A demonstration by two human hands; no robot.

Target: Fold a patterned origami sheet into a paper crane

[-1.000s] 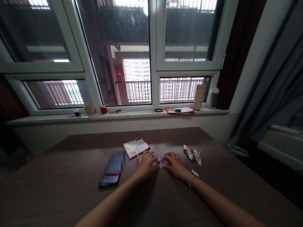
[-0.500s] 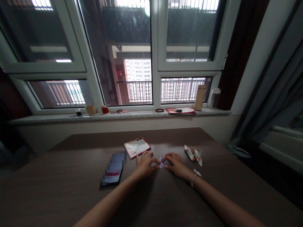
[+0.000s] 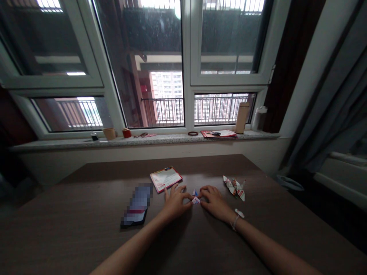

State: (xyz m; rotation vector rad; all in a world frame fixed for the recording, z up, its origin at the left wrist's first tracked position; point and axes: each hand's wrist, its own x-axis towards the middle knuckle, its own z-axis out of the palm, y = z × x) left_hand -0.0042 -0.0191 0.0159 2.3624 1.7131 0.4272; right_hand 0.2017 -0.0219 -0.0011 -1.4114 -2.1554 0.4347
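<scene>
The left hand (image 3: 175,201) and the right hand (image 3: 215,202) meet just right of the frame's centre, thumb and forefinger of each narrowed on opposite sides of a small folded paper (image 3: 196,200); the fingertips hide its side edges, so the exact grip is hard to read. Both forearms are cut off by the bottom edge.

The window (image 3: 187,68) fills the upper frame and runs out of it at the top. The brown bench (image 3: 223,244) spans the lower half, its near edge out of view. At the right, a grey curtain (image 3: 323,95) is cropped by the frame and lost in shadow.

Left of centre on the bench lies a phone (image 3: 136,206), its screen blotted out by coarse pixels. Above the left hand sits a red-edged stack of sheets (image 3: 165,178), its print too small to read. Right of centre is a folded-paper figure (image 3: 235,188), its creases unclear. Smallest, the folded paper rests on the bench between the fingertips, a pale triangular flap showing toward the viewer.
</scene>
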